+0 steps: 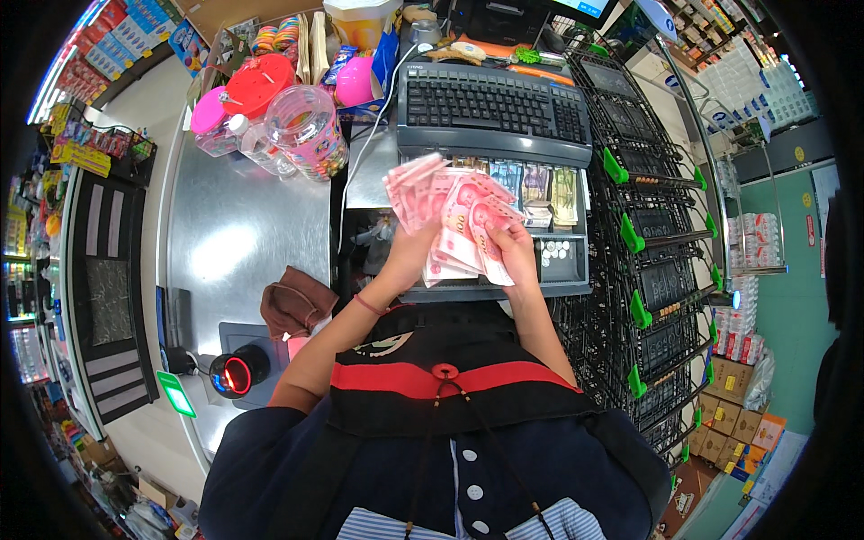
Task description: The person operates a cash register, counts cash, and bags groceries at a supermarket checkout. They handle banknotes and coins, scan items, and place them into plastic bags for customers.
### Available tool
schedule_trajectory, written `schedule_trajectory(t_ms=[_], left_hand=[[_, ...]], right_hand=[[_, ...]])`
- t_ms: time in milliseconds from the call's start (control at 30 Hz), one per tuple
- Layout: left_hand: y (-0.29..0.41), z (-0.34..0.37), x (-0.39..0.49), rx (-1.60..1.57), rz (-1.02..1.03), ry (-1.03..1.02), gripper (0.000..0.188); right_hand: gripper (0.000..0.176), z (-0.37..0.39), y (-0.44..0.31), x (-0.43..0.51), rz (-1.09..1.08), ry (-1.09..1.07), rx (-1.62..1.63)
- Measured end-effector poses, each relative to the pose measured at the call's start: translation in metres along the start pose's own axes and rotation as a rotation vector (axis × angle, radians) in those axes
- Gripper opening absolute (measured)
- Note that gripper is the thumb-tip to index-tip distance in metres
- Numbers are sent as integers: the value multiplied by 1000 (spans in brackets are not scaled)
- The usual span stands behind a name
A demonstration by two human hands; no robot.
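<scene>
A fanned bundle of red 100 banknotes (453, 202) is spread between my two hands. My left hand (409, 255) grips the stack from its lower left side. The fingers and thumb of my right hand (517, 251) pinch the rightmost notes. Below the notes an open cash drawer (579, 270) shows, with coins (555, 250) in a front compartment and banknotes of other colours (538, 192) in the rear slots. The notes and my hands hide the drawer's left and middle part.
A black keyboard (496, 101) stands behind the drawer. Plastic candy jars (310, 135) and a brown cloth (297, 302) are on the metal counter (223, 202), left. A round scanner (239, 372) glows red nearer me. Black shopping carts (661, 236) line the right side.
</scene>
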State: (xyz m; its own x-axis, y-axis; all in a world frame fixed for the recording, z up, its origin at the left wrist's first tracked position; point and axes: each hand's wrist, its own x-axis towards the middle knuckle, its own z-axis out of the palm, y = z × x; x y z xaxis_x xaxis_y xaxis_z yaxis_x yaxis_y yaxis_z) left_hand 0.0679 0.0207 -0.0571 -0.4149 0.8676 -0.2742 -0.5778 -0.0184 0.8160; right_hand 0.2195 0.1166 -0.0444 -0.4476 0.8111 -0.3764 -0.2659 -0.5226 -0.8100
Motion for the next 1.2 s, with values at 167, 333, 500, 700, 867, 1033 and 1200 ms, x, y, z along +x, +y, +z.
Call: schedule_trajectory(t_ms=[167,333,500,700,867,1033,1200], left_hand=[[-10,-13,6,142,230,69,33],[-7,-20,7,-92,-194,-134,38],[-13,-10,7,475,-27,-481,45],[-4,10,-2,483,222,-311,65],[16,24,-12,1002,464,-191,66],[18,22,-16,550,117,-338,95],[13,17,-26,854,317,-126,61]], right_hand=[[19,-10,-2,-1,-72,87,-268],[25,-6,5,-1,-174,-36,-449],[78,21,17,-2,-413,-270,-565],[130,30,-1,-13,-480,-398,-501],[115,49,6,-4,-608,-193,-531],[68,52,4,9,-388,-182,-125],[74,58,1,11,-484,-56,-124]])
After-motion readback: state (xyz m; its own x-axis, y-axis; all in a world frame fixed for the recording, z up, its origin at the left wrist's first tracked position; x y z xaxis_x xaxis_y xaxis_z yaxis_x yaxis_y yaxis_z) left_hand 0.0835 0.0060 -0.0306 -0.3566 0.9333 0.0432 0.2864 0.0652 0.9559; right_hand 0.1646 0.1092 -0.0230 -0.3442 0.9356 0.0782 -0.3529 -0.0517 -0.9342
